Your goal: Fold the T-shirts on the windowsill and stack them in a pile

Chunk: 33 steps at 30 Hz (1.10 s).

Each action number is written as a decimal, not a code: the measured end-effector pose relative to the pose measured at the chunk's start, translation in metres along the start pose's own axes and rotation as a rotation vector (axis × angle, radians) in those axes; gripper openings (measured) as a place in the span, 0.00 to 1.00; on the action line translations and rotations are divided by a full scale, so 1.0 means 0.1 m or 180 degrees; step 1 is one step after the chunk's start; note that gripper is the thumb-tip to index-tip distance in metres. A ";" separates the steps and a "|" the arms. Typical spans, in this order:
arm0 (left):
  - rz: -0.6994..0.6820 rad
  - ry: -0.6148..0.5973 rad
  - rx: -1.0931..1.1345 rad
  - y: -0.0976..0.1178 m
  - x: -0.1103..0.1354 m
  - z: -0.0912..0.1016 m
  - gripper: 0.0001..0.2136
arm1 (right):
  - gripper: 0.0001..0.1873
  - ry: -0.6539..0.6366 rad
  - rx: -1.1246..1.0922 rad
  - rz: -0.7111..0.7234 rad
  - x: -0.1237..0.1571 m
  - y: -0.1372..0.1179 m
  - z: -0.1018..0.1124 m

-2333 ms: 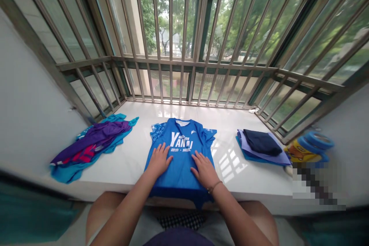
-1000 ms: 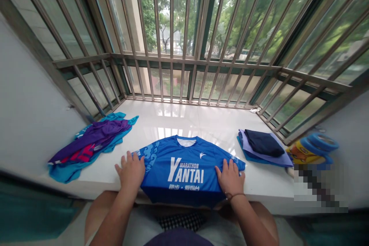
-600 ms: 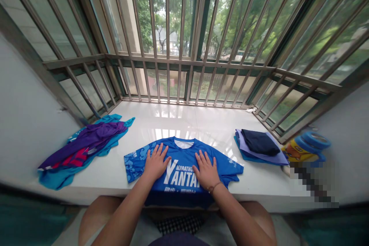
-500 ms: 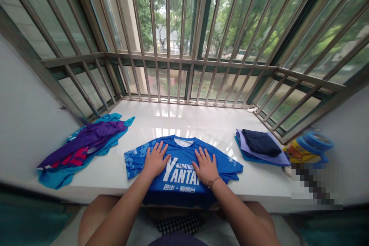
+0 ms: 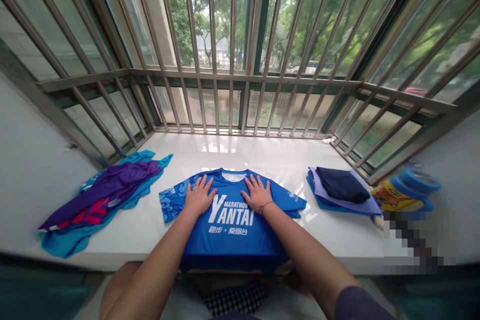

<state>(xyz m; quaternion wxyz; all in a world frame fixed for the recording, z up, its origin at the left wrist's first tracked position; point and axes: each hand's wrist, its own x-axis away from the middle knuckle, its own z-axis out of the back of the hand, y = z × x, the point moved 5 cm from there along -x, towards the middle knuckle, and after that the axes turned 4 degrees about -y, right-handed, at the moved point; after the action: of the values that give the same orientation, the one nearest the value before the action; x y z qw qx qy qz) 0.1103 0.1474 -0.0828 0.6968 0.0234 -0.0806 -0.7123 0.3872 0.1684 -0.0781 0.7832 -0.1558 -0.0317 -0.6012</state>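
Blue shirt (image 5: pixel 232 246) under spread fingers (image 5: pixel 201 188); clothes heap (image 5: pixel 112 190) left; folded stack (image 5: pixel 342 185) right, near probable mug (image 5: pixel 407 191).

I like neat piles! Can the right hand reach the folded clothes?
Probably yes: the right hand rests on the shirt, with only a sleeve and white ledge before the folded clothes.

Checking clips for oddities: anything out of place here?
Nothing looks spilled. A pixelated patch blots out whatever lies beside the blue-lidded mug, so the picture looks altered. The lower part of the blue marathon T-shirt hangs off the white ledge.
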 end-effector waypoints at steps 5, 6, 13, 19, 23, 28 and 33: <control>0.0051 -0.0017 0.0012 -0.03 -0.05 0.04 0.31 | 0.43 -0.0008 0.0039 0.0120 -0.19 0.03 0.06; 0.0049 -0.0018 0.0007 -0.02 -0.05 0.05 0.31 | 0.42 -0.0001 0.0047 0.0138 -0.23 0.03 0.07; 0.0042 0.0044 0.0025 -0.02 -0.04 0.06 0.31 | 0.32 0.0270 -0.0139 0.0017 -0.16 0.22 0.31; 0.0001 0.0105 0.0094 -0.04 -0.06 0.02 0.31 | 0.31 0.0461 -0.0143 -0.0882 0.52 1.24 0.56; 0.0032 0.0122 0.0094 -0.05 -0.07 0.00 0.31 | 0.28 0.0242 -0.0356 -0.1169 0.79 1.69 0.51; 0.0019 0.0131 0.0105 -0.04 -0.07 0.00 0.31 | 0.12 0.0189 -0.0885 -0.1280 0.73 1.78 0.53; 0.0013 0.0092 0.0097 -0.04 -0.05 0.04 0.31 | 0.21 0.0374 -0.1790 -0.1352 0.60 1.74 0.59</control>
<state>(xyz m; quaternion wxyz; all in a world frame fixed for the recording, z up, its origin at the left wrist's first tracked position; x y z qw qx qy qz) 0.1058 0.1531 -0.0804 0.6989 0.0442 -0.0814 -0.7092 0.5779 0.1686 -0.0439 0.5676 -0.3204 0.1484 -0.7437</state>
